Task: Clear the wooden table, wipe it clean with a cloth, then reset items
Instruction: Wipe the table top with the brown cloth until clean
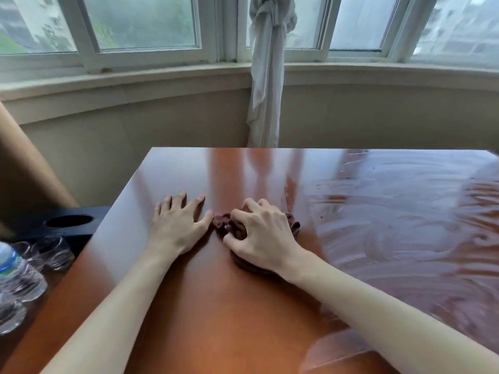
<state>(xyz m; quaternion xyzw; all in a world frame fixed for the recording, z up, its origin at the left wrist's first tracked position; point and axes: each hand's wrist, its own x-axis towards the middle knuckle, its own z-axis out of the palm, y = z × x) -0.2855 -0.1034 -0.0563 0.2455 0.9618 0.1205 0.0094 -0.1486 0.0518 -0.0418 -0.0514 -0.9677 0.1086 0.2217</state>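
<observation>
Off the tabletop's [205, 306] left edge stand glasses [51, 252] and a bottle [12, 268], while mid-table the right hand [262, 236] grips a bunched cloth [229, 225], the left hand [176, 225] lies flat beside it, and the wet-streaked right half lies bare.

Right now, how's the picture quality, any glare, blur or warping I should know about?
In the head view, window glare streaks the wooden table, strongest over the wet smears on its right side; the wide lens bows the windowsill; the water bottle and glasses at the left edge are blurred; the right hand gripping the cloth and the flat left hand are fairly sharp.
</observation>
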